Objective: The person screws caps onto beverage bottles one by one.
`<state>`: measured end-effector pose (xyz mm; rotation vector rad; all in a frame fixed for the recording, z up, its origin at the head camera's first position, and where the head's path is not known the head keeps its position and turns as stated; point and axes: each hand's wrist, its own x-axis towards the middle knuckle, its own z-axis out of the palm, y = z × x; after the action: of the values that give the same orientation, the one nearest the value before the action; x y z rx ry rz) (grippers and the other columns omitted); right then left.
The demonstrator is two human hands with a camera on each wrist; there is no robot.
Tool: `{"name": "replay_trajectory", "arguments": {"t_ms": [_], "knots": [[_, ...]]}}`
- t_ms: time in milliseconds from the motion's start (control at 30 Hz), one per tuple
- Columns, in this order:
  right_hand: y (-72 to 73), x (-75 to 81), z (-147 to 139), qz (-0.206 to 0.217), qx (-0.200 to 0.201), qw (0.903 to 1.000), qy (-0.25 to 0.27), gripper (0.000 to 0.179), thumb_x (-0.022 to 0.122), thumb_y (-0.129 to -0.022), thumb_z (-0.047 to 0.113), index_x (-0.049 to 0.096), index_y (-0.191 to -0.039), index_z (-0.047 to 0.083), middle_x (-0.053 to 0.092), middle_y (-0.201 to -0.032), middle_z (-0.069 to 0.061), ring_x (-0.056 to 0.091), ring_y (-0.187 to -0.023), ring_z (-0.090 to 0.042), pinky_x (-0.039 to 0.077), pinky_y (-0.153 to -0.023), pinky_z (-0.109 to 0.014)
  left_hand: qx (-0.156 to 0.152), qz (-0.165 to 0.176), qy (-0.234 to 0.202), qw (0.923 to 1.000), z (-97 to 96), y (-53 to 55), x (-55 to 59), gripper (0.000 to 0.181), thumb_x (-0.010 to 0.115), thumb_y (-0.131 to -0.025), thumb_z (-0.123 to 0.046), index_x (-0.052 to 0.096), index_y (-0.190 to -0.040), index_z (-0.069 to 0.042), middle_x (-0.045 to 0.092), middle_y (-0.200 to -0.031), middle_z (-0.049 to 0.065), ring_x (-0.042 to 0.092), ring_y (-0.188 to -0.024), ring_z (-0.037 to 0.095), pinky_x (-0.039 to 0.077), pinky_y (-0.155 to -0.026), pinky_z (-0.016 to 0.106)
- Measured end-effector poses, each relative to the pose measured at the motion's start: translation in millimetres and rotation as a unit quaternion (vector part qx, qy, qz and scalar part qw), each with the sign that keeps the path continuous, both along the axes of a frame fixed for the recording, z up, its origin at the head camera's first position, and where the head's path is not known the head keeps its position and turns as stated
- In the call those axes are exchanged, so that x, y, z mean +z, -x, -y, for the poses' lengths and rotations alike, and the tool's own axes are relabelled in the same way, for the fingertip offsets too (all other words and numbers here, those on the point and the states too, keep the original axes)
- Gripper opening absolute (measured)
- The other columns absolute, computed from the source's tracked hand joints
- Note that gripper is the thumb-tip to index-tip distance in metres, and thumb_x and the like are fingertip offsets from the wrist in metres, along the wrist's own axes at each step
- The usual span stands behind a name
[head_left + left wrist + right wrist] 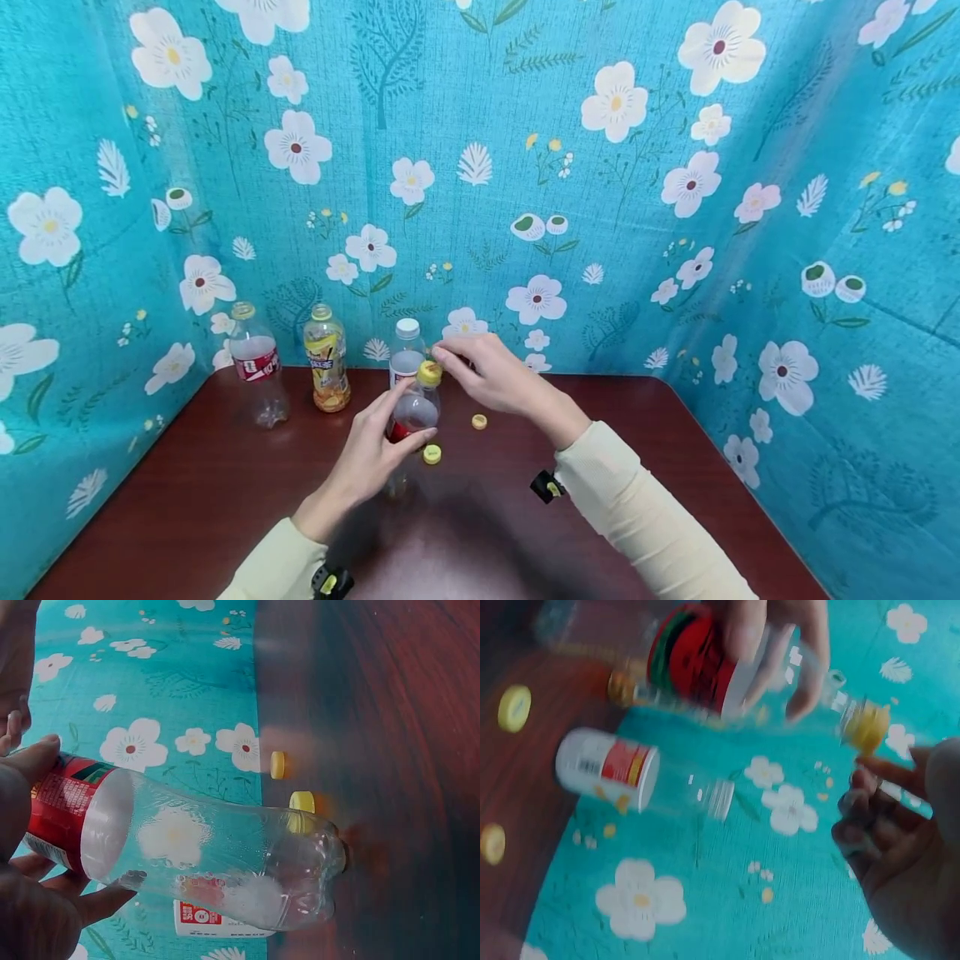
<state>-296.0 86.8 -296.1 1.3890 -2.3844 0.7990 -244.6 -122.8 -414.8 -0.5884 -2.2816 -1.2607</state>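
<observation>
My left hand (367, 454) grips a clear plastic bottle (210, 832) around its red label (694, 664), thumb on one side and fingers on the other. A yellow cap (429, 373) sits on the bottle's neck. Right beside that cap is my right hand (495, 375), its fingers loosely bent and fingertips close to the cap's edge, not wrapped around it. In the right wrist view the cap (867, 727) looks blurred just past the fingertips. Two loose yellow caps, one nearer (431, 454) and one farther (479, 422), lie on the table.
Behind the held bottle stands another bottle (407, 358) with a white cap. At the back left are an uncapped red-labelled bottle (257, 367) and an uncapped yellow-labelled bottle (326, 362). A blue flowered curtain (480, 167) encloses the dark red table (615, 467).
</observation>
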Motion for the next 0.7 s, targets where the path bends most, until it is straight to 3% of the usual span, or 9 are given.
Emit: {"name": "replay_trajectory", "arguments": {"t_ms": [167,333,567,700], "knots": [[6.8,0.3,-5,-0.003,0.058,0.9973,-0.045,0.027,0.060,-0.105,0.022,0.070,-0.125,0.008,0.065,-0.089,0.005,0.053,-0.076,-0.007,0.051,-0.069,-0.032,-0.005,0.009,0.007,0.9999,2.0,0.0,1.1,0.079,0.087,-0.083,-0.024,0.049,-0.151,-0.014,0.062,-0.138,0.009,0.066,-0.111,0.021,0.057,-0.092,0.043],[9.4,0.2,-4,0.009,0.085,0.9940,-0.068,0.028,0.065,-0.102,0.021,0.068,-0.127,0.009,0.059,-0.087,0.005,0.050,-0.074,-0.008,0.051,-0.068,-0.038,-0.030,0.022,0.015,0.9992,5.8,1.7,2.0,0.080,0.087,-0.084,-0.024,0.047,-0.152,-0.011,0.061,-0.139,0.011,0.065,-0.112,0.022,0.057,-0.093,0.044],[9.6,0.0,-3,0.010,0.101,0.9920,-0.076,0.026,0.068,-0.100,0.023,0.070,-0.123,0.010,0.058,-0.086,0.008,0.050,-0.072,-0.006,0.046,-0.066,-0.024,-0.083,0.064,0.019,0.9943,15.5,6.2,3.9,0.082,0.085,-0.085,-0.025,0.044,-0.155,-0.015,0.054,-0.149,0.008,0.061,-0.124,0.025,0.053,-0.100,0.047],[8.0,-2.4,0,-0.019,0.095,0.9937,-0.056,0.021,0.070,-0.099,0.022,0.073,-0.116,0.009,0.053,-0.075,0.008,0.045,-0.064,-0.005,0.041,-0.059,-0.022,-0.089,0.056,0.016,0.9943,16.9,7.0,3.2,0.081,0.085,-0.085,-0.024,0.045,-0.155,-0.015,0.055,-0.149,0.009,0.061,-0.124,0.026,0.053,-0.099,0.049]]}}
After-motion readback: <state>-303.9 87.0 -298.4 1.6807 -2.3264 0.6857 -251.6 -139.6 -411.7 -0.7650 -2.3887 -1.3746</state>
